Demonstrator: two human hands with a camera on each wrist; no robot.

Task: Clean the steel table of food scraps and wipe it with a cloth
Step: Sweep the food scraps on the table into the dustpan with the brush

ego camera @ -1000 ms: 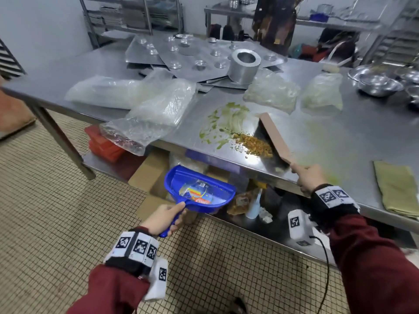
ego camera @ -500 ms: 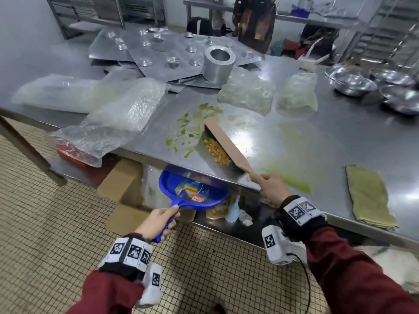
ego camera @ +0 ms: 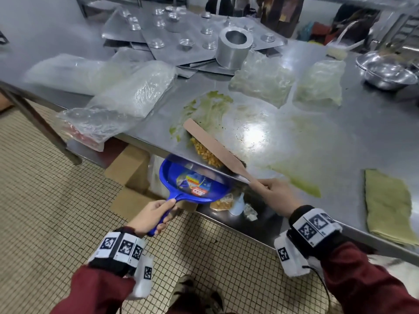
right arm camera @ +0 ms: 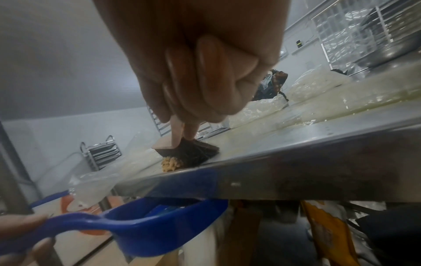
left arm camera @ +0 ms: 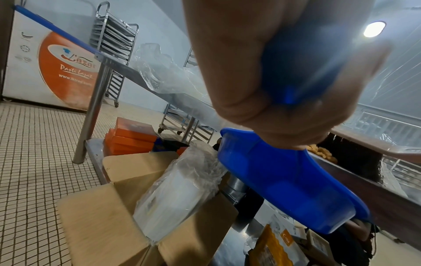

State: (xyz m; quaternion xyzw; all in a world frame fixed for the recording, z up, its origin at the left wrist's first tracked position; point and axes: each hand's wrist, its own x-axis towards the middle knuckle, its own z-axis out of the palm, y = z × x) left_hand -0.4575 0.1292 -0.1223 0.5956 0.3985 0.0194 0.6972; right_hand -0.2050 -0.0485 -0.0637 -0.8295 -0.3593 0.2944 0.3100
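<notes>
My right hand (ego camera: pixel 275 192) grips the handle of a wooden hand brush (ego camera: pixel 212 143) laid across the steel table (ego camera: pixel 328 141). A pile of yellow food scraps (ego camera: pixel 205 152) sits in front of its dark bristles (right arm camera: pixel 190 153), right at the table's front edge. Green paste smears (ego camera: pixel 210 105) lie behind the pile. My left hand (ego camera: pixel 152 215) holds the handle of a blue dustpan (ego camera: pixel 192 180) just under the table edge, below the scraps (right arm camera: pixel 170 162). A folded olive cloth (ego camera: pixel 387 200) lies on the table at the right.
Clear plastic bags (ego camera: pixel 127 98) overhang the table's left front. Two filled bags (ego camera: pixel 263 80), a metal cylinder (ego camera: pixel 233 47), metal sheets (ego camera: pixel 172 30) and steel bowls (ego camera: pixel 385 71) stand further back. Cardboard boxes (left arm camera: pixel 127 207) and packets sit on the lower shelf.
The brush has swept the yellow scraps toward the front edge of the table. The dustpan has risen and moved in under the edge below them.
</notes>
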